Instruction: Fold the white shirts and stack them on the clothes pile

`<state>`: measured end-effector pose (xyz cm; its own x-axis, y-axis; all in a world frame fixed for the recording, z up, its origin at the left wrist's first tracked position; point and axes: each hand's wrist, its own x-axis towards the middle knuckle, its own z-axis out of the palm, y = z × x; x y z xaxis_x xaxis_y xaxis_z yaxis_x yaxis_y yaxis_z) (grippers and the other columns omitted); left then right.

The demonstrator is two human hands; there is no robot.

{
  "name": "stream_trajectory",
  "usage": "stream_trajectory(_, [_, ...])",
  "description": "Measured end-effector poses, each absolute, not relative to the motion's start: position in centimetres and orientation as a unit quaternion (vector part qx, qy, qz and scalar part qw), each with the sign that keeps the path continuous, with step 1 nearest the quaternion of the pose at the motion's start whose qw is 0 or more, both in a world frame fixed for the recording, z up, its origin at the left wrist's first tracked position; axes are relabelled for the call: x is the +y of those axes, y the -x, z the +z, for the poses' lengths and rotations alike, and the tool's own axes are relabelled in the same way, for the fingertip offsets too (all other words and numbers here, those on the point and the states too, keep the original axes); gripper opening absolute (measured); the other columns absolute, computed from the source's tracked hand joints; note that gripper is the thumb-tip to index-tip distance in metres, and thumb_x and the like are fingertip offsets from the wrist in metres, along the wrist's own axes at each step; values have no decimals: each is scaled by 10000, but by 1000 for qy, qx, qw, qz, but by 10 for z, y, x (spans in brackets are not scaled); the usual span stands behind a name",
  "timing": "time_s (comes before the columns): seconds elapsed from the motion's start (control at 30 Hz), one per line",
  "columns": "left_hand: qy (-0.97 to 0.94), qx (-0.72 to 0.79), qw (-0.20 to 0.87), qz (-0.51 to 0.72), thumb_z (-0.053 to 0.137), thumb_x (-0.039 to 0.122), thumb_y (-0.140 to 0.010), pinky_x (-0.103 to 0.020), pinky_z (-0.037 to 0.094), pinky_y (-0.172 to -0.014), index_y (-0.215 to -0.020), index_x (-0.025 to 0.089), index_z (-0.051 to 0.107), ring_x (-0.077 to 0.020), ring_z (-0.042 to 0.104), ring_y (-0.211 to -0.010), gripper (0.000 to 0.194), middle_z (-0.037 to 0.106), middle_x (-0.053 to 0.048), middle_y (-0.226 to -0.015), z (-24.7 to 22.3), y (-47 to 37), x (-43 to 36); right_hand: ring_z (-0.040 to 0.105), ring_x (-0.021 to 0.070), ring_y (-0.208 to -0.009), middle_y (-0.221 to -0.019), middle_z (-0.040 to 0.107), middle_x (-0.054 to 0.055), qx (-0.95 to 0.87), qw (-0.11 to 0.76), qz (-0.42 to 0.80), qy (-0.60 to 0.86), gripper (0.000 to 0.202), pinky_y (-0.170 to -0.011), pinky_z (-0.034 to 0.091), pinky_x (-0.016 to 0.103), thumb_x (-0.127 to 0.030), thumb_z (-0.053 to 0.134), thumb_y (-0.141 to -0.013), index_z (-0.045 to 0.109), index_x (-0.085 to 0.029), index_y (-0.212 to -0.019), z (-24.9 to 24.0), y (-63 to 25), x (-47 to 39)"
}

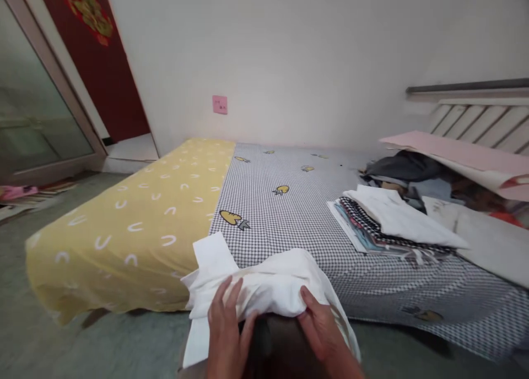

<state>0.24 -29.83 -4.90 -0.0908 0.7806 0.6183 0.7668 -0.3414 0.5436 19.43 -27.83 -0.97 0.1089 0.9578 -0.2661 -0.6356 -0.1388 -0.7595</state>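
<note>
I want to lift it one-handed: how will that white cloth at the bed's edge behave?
The white cloth is probably floppy: it bunches and creases under the left hand and right hand. Likely light and thin. A loose flap already hangs down, so ends would dangle.

Both hands on a white cloth (pixel 264 285) at bed (pixel 289 225) edge: left hand (pixel 225 335) flat on it, right hand (pixel 322 329) pinching. Folded clothes pile (pixel 388 225) lies well apart, to the right.
</note>
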Motion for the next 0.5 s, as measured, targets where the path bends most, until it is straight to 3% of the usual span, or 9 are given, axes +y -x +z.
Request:
stream_trajectory(0.17, [-685, 618, 17, 384, 557, 405, -942, -575, 419, -1072, -1463, 266, 397, -336, 431, -1400, 562, 441, -171, -1517, -50, 11, -267, 632, 317, -1221, -1172, 754, 97, -182, 664, 583, 431, 807, -1108, 455, 520, -456, 920, -572, 645, -236, -1298, -31, -220, -290])
stream_trajectory(0.3, [-735, 604, 123, 282, 605, 282, -868, -546, 412, -1064, -1384, 217, 515, -334, 539, -1296, 527, 598, -155, -1397, -46, 15, -237, 639, 332, -1207, -1205, 743, 108, -148, 695, 549, 440, 769, -1101, 457, 551, -531, 894, -592, 666, -243, -1267, -15, -232, -285])
stream_trajectory(0.4, [-772, 567, 206, 201, 500, 124, -794, -481, 438, -993, -1077, 217, 695, -309, 637, -1112, 356, 733, -104, -1125, -40, 12, -232, 658, 322, -1181, -1174, 757, 94, -114, 721, 526, 437, 628, -1088, 481, 525, -529, 868, -628, 723, -251, -1172, 2, -241, -279])
stream_trajectory(0.5, [-763, 536, 289, 217, 457, 148, -774, -384, 479, -850, -807, 214, 688, -267, 673, -917, 243, 754, -70, -912, -36, 8, -242, 660, 323, -1182, -1111, 778, 85, -115, 738, 499, 439, 510, -1084, 489, 516, -532, 846, -648, 767, -258, -1070, 12, -259, -274])
